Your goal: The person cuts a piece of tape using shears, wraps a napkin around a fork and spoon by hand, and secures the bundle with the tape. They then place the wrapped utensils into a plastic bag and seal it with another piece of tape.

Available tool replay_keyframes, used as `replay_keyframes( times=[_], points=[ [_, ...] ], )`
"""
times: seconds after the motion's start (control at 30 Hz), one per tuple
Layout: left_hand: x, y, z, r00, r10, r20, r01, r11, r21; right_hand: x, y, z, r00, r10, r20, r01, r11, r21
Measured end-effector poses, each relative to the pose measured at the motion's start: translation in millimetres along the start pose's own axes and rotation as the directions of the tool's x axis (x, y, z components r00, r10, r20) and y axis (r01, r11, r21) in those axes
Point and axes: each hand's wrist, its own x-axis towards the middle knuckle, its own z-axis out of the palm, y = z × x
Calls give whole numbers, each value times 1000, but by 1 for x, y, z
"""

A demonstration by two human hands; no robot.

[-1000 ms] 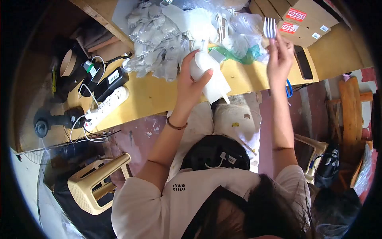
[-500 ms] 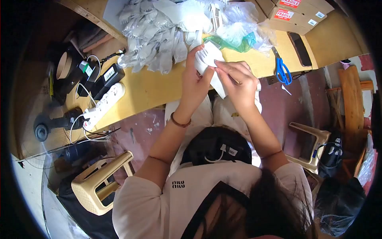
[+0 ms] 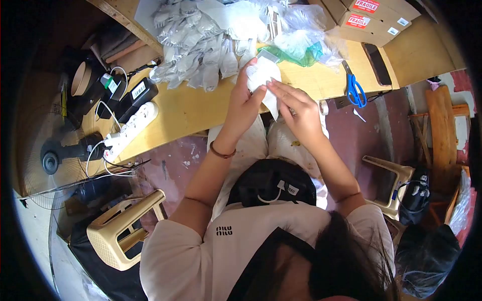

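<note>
My left hand [image 3: 244,100] grips a white paper napkin [image 3: 262,76] from the left, fingers behind it and thumb along its lower edge. From the right, my right hand [image 3: 297,106] has its fingertips pressed on the napkin's lower right side, close to the left thumb. A loose corner of the napkin hangs down between the hands. Whether anything lies inside the napkin is hidden. Just beyond is a large heap of clear plastic packets [image 3: 193,42], which appear to hold pale plastic cutlery. Crumpled green plastic [image 3: 301,56] lies past my fingertips.
Blue-handled scissors [image 3: 355,90] and a phone [image 3: 376,64] lie on the table [image 3: 186,114] to the right. Cardboard boxes [image 3: 371,27] with FRAGILE labels stand behind. A power strip [image 3: 131,128] and a fan [image 3: 52,159] are at left. Plastic stools [image 3: 123,231] stand on the floor.
The napkin has been turned and wrapped closer, its hanging tail now shorter. My right fingers have shifted from a pinch at its edge to lying over it.
</note>
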Motion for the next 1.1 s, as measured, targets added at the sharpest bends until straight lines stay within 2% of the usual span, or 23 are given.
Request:
replay_keyframes(
  times=[0.07, 0.27, 0.37, 0.47, 0.57, 0.63, 0.67, 0.7, 0.77, 0.87, 0.97, 1.07, 1.1],
  points=[
    [0, -5, -3, 1000, -3, 19, 2, 998, 58, -1, 5, -1, 1000, -21, 1, 21, 1000, -4],
    [1, 3, 4, 999, -42, -3, 42, 998, -44, -2, 4, 0, 997, 62, -42, -59, 995, 76],
    [-2, 6, 1, 998, -51, 36, 51, 999, 3, -4, 5, -1, 995, 68, -68, -66, 997, 28],
    [-3, -9, 1, 995, 88, -54, -90, 996, -31, 0, 2, -4, 981, 93, -172, -83, 994, 65],
    [-4, 5, 10, 993, -36, -112, 5, 963, -268, 2, 1, -5, 974, 102, -200, -86, 992, 89],
    [-7, 10, 9, 975, -196, -104, 128, 879, -459, 2, 1, -4, 970, 103, -221, -81, 991, 109],
    [-7, 10, 8, 974, -220, -56, 146, 797, -586, 2, 1, -3, 968, 103, -230, -77, 990, 119],
    [-7, 11, 7, 970, -243, -7, 169, 697, -697, 4, -1, -3, 966, 101, -236, -74, 990, 121],
    [-4, 9, 5, 982, -137, 130, 173, 379, -909, 5, -5, -4, 964, 98, -246, -68, 990, 127],
    [-4, -2, 9, 930, -367, 30, 163, 337, -927, 6, -8, 0, 963, 64, -260, -28, 990, 141],
    [-5, -14, 17, 967, -235, -95, 126, 769, -626, 4, -8, 7, 968, 55, -243, -18, 988, 151],
    [-3, -8, 25, 987, -154, -34, 102, 790, -605, 2, -11, 13, 963, 33, -267, 2, 992, 128],
    [-2, -6, 27, 985, -169, -21, 116, 759, -640, 2, -12, 13, 964, 35, -264, -3, 992, 122]
  ],
)
